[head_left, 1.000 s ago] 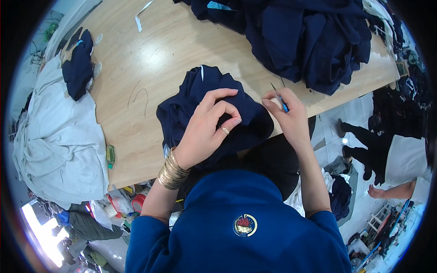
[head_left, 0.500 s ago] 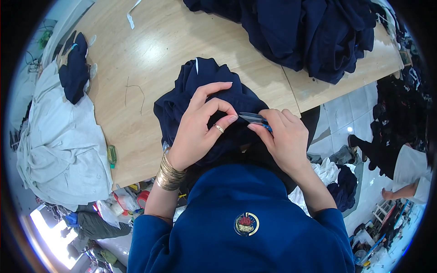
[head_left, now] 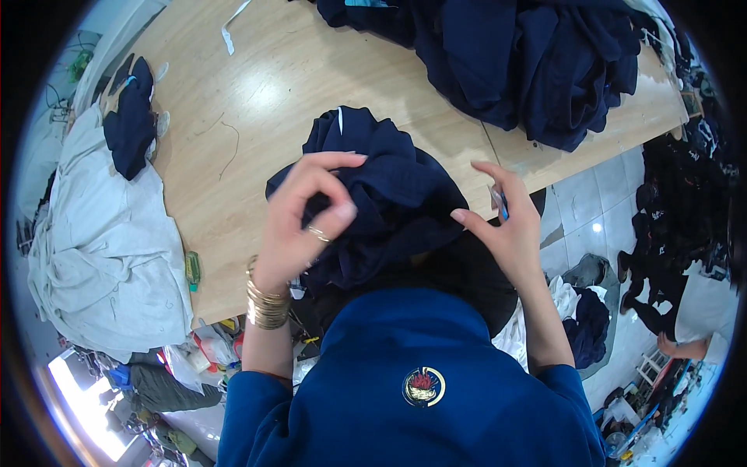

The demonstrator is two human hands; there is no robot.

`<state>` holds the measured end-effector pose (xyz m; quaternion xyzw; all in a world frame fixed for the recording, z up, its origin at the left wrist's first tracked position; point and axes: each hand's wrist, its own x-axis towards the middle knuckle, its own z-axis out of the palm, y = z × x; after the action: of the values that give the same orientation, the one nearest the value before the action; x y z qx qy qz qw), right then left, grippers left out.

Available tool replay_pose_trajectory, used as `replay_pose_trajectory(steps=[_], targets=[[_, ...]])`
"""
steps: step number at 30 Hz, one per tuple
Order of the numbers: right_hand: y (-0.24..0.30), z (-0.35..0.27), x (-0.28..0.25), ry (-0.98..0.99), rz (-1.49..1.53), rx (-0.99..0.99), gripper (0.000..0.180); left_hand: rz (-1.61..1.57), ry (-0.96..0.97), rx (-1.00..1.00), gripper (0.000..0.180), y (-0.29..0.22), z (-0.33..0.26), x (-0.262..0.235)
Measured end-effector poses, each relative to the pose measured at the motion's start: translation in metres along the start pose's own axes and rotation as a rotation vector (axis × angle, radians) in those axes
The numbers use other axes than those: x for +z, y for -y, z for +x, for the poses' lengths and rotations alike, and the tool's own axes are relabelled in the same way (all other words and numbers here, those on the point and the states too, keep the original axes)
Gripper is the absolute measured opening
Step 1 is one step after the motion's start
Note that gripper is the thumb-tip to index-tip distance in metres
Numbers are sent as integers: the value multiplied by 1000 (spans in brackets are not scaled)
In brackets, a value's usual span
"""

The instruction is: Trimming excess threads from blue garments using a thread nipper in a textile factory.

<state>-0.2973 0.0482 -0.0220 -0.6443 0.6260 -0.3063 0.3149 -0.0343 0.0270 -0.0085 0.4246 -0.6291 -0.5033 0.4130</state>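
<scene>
A bunched dark navy garment [head_left: 389,183], with a small white strip at its far side, lies at the table's near edge and hangs over toward my body. My left hand [head_left: 299,218], with gold bangles and a ring, hovers over its left part. Its thumb and index finger are pinched together, slightly blurred, and anything between them is too small to make out. At the garment's right edge, my right hand [head_left: 510,226] keeps small blue-handled thread snips [head_left: 499,204] tucked in the palm, mostly hidden, while its thumb and index finger spread apart.
A large pile of navy garments [head_left: 537,70] covers the far right of the wooden table [head_left: 233,257]. White cloth [head_left: 101,249] drapes over the left edge beside a small green object [head_left: 192,268]. Loose threads and a white strip [head_left: 228,35] lie on the tabletop. Another person [head_left: 696,311] is at the right.
My hands have drawn apart, the left going left and the right going right. The snips' blades have left the garment and turned back into my right palm.
</scene>
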Motion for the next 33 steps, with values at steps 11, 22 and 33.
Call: replay_pose_trajectory(steps=[11,22,33], targets=[[28,28,0,131,512,73,16,249,462,-265,29,-26,60,0],[34,40,3,24,134,-147,22,-205,205,-298,17,-37,8,-5],[51,13,-15,32,-38,-402,36,-271,100,-284,19,-29,0,6]])
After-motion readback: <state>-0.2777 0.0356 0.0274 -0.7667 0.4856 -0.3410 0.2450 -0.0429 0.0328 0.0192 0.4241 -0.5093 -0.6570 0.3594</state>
